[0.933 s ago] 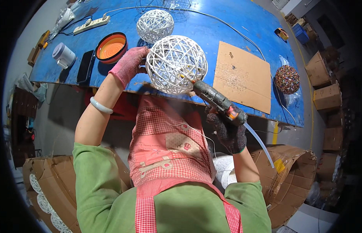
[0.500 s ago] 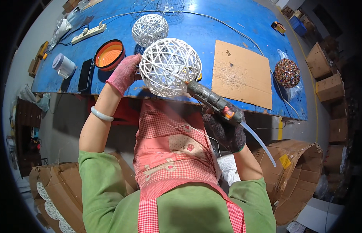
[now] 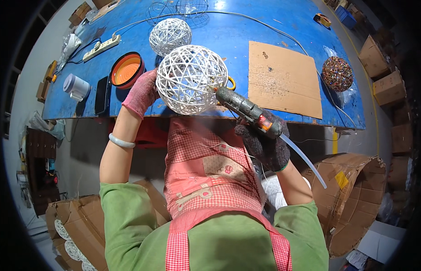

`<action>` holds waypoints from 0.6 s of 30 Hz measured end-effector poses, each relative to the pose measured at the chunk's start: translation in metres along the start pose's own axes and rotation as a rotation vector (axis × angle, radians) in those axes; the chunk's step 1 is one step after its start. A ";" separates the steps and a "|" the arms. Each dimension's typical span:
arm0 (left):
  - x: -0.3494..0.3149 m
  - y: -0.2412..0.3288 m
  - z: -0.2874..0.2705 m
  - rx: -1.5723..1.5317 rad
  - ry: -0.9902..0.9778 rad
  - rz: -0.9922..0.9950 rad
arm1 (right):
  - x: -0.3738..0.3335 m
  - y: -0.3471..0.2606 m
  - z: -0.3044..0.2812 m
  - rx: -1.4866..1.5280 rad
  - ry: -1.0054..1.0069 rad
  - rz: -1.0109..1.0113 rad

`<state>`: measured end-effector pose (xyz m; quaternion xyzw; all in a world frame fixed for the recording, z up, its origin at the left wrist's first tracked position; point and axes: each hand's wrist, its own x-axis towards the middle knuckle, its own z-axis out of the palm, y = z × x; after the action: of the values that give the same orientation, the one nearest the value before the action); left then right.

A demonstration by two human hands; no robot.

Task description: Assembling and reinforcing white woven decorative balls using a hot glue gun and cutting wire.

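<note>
My left hand (image 3: 143,92), in a pink knit glove, grips the left side of a white openwork ball (image 3: 189,81) woven from cord, held over the table's near edge. In a dark knit glove, my right hand (image 3: 265,144) is wrapped round a black hot glue gun (image 3: 242,106). The gun's tip meets the ball's lower right side. A clear glue stick (image 3: 303,159) sticks out of the gun's back end. Partly hidden behind the ball is a yellow looped handle (image 3: 231,83). A second white cord ball (image 3: 170,36) rests farther back.
On the blue table (image 3: 233,34) lie a speckled cardboard sheet (image 3: 283,81), a multicoloured beaded ball (image 3: 337,73), an orange bowl (image 3: 127,70), a phone (image 3: 102,95), a white cup (image 3: 76,87) and a power strip (image 3: 101,48). Cardboard boxes (image 3: 350,203) stand on the floor at both sides.
The white ball has turned in my left hand, showing a different weave. The glue gun stays against its lower right side. The whole view has shifted slightly.
</note>
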<state>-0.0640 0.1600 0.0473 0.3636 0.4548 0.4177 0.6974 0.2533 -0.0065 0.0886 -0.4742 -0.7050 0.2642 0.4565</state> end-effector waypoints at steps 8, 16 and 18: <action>-0.001 -0.009 -0.017 -0.264 -0.241 -0.017 | -0.006 0.000 -0.003 0.032 0.051 -0.005; -0.006 -0.010 -0.012 -0.278 -0.074 -0.011 | 0.000 0.001 -0.002 0.034 -0.012 0.016; -0.007 -0.008 -0.010 -0.269 -0.069 -0.013 | -0.001 -0.001 -0.002 -0.015 -0.044 0.025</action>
<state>-0.0732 0.1514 0.0391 0.2780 0.3729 0.4576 0.7578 0.2550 -0.0076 0.0902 -0.4804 -0.7109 0.2749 0.4339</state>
